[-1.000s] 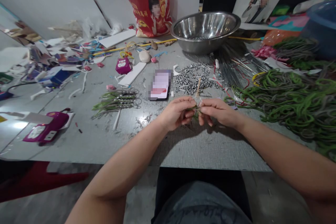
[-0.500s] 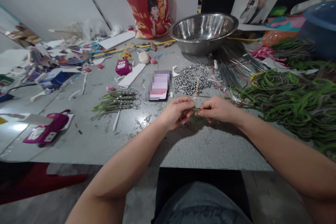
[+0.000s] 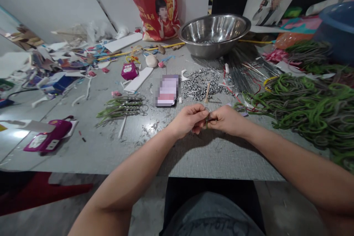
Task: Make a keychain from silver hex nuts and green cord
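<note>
The fingers (image 3: pixel 201 115) of the left hand (image 3: pixel 188 121) are pressed together on a small bit of green cord (image 3: pixel 206 123), just right of the middle of the frame. The fingers of the right hand (image 3: pixel 226 120) pinch it too, and the two hands are very close. They hide most of the cord, so its shape is hard to see. Both hands are over the gray tabletop (image 3: pixel 138 158).

Off at the lower left is a purple gadget (image 3: pixel 52 134). A bunch of green and gray strings with shiny beads (image 3: pixel 121 107) lies left of the middle. A big heap of green and gray cords (image 3: pixel 306 107) fills the right side.

Just past the hands, a thin tan stick (image 3: pixel 207 91) points up the frame. Loose shiny beads (image 3: pixel 192 86) lie all around it. A phone (image 3: pixel 168 90) lies to the left of them.

Farther back, near the top, is a big metal bowl (image 3: pixel 215 49) with small shiny things inside. A red bag (image 3: pixel 152 5) stands behind it, to the left.
</note>
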Demonstrator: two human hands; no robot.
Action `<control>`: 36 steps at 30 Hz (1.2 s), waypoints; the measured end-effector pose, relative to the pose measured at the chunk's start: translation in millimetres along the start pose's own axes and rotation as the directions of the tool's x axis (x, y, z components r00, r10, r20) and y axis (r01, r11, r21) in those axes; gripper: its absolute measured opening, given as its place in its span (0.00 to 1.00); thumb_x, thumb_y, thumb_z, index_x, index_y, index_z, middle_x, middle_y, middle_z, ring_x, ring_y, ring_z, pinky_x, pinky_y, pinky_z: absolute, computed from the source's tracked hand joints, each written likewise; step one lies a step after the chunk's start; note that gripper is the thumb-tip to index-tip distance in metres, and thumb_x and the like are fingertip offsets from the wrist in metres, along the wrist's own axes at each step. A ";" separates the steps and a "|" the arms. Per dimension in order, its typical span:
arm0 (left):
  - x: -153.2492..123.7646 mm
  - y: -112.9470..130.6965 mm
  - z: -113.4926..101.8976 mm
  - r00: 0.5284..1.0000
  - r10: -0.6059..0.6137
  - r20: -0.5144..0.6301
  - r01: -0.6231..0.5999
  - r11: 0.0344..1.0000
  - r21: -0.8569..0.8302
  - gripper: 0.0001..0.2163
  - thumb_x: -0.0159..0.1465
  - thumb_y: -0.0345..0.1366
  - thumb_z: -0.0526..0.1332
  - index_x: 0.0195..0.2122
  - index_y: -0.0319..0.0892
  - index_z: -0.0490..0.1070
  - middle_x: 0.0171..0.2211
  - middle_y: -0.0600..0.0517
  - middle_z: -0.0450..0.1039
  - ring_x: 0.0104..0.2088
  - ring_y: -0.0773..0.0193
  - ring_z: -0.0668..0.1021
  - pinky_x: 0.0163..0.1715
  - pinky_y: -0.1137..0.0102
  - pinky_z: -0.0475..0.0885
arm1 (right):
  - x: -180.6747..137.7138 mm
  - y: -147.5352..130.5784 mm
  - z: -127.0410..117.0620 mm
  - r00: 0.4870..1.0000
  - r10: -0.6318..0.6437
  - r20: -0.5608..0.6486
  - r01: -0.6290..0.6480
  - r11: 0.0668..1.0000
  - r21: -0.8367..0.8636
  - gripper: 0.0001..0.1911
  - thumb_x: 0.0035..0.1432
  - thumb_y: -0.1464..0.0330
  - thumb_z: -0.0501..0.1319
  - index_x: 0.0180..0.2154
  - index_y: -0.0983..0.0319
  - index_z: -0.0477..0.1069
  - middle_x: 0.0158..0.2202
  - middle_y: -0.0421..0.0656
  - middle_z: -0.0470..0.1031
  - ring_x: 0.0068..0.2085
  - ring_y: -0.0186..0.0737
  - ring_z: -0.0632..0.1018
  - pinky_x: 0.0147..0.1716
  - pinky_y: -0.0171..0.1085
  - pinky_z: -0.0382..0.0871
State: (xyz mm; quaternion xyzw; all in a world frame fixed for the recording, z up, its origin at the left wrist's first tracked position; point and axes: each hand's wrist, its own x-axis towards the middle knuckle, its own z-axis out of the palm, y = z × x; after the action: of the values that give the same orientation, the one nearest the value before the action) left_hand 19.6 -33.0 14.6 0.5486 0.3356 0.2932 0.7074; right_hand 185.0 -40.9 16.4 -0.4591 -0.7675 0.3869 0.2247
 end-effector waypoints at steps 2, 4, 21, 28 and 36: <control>-0.2 0.5 -0.2 1.000 0.006 -0.006 -0.006 1.000 0.011 0.14 0.56 0.43 0.62 0.23 0.40 0.60 0.14 0.60 0.65 0.11 0.76 0.65 0.10 0.80 0.58 | 0.1 -0.1 1.5 1.000 0.007 0.019 -0.008 0.997 0.081 0.07 0.45 0.74 0.59 0.18 0.62 0.71 0.15 0.35 0.68 0.19 0.29 0.68 0.21 0.30 0.57; -0.5 1.1 -0.5 1.000 0.016 -0.014 -0.016 1.000 0.011 0.14 0.56 0.44 0.62 0.24 0.40 0.61 0.15 0.60 0.66 0.11 0.77 0.65 0.11 0.80 0.58 | 0.6 1.6 3.2 0.997 0.022 0.074 -0.037 0.978 0.205 0.06 0.45 0.74 0.57 0.21 0.62 0.72 0.18 0.36 0.72 0.22 0.31 0.72 0.23 0.31 0.61; 5.4 -3.5 2.0 0.907 0.207 -0.367 -0.263 0.958 -0.111 0.15 0.51 0.44 0.66 0.23 0.40 0.64 0.22 0.58 0.68 0.16 0.78 0.65 0.16 0.79 0.60 | 1.6 12.2 15.9 0.912 -0.196 -0.360 0.231 0.971 0.057 0.05 0.52 0.69 0.57 0.25 0.61 0.66 0.21 0.35 0.65 0.22 0.29 0.64 0.23 0.32 0.59; 6.0 -5.8 0.7 0.915 0.190 -0.355 -0.249 0.960 -0.128 0.15 0.53 0.44 0.65 0.23 0.41 0.62 0.13 0.61 0.60 0.14 0.76 0.62 0.15 0.79 0.55 | -4.9 10.0 16.2 0.717 -0.605 -0.346 0.411 0.768 -0.492 0.05 0.55 0.72 0.56 0.29 0.60 0.68 0.29 0.41 0.71 0.30 0.34 0.73 0.29 0.33 0.66; 6.4 -3.7 3.0 0.910 0.203 -0.361 -0.266 0.955 -0.132 0.18 0.50 0.46 0.67 0.21 0.40 0.60 0.13 0.61 0.57 0.13 0.77 0.60 0.14 0.79 0.53 | -11.8 -0.8 14.4 0.622 -0.768 -0.152 0.595 0.590 -0.546 0.06 0.56 0.74 0.54 0.28 0.61 0.66 0.30 0.42 0.73 0.28 0.31 0.71 0.26 0.31 0.64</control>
State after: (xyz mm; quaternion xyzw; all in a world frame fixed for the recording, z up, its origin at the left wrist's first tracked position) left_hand 26.0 -30.6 10.5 0.4599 0.3577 0.4963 0.6436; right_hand 180.2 -57.0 8.5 -0.2244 -0.8938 -0.0133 0.3881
